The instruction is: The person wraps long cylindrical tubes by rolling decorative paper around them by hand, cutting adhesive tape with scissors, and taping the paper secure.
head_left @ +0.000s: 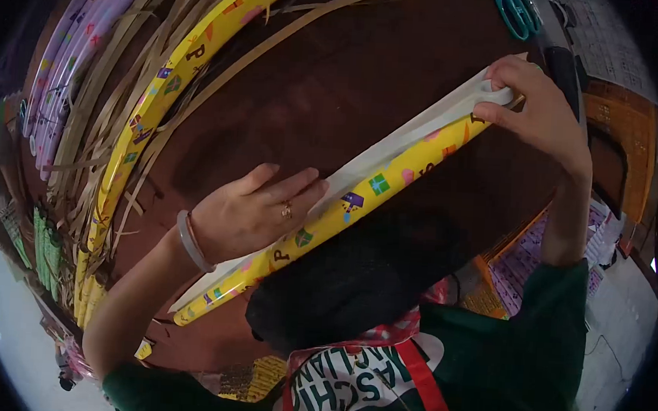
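A long roll of yellow wrapping paper (379, 184) with printed gift boxes and letters lies diagonally across the brown table in front of me. Its white inner side shows along the far edge, and the right end has a rolled white opening. My right hand (535, 105) grips that end between thumb and fingers. Across the lower left part of the roll lies my left hand (265, 205), fingers stretched out and palm down on the paper. A ring and a pale wristband are on this hand and wrist.
More yellow rolls (155, 93), brown strips (259, 54) and purple rolls (86, 47) lie along the left side. Green patterned rolls (43, 252) are at the lower left. Teal-handled scissors (515, 13) lie at the top right. An orange chair (619, 140) stands at the right.
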